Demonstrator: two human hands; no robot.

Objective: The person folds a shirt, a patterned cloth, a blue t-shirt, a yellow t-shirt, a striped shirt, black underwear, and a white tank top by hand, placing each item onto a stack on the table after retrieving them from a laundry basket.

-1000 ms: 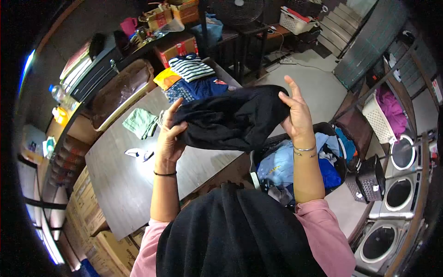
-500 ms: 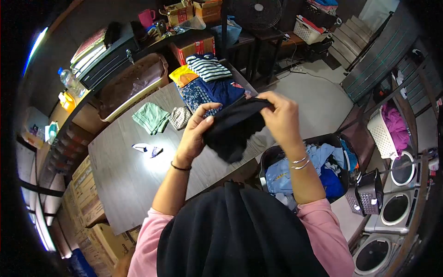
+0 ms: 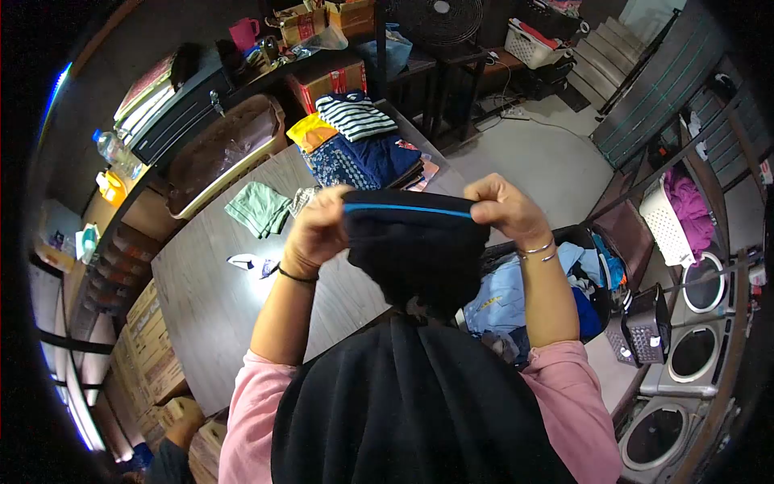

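Observation:
A black garment [image 3: 415, 250] with a thin blue stripe along its waistband hangs stretched between my hands. My left hand [image 3: 321, 222] is closed on one end of the band, and my right hand [image 3: 506, 208] pinches the other end. Below, the cloth hangs in front of my black head covering, so its lower edge is hard to tell apart. On the grey table [image 3: 201, 323] a green cloth [image 3: 258, 208] lies left of my left hand, with a small white and dark piece [image 3: 251, 264] nearer me. A patterned cloth [image 3: 301, 202] is partly hidden behind that hand.
Folded clothes [image 3: 359, 145] are stacked at the table's far end. A black basket of laundry [image 3: 500, 294] stands at my right, near front-loading machines [image 3: 695, 353]. A white basket [image 3: 665, 222] holds purple cloth. Another person's hand [image 3: 185, 423] shows at lower left beside cardboard boxes [image 3: 141, 347].
The black garment has turned and been pulled wide, so its blue stripe now shows. My left hand has moved left and my right hand slightly down. Another person's arm has appeared at lower left.

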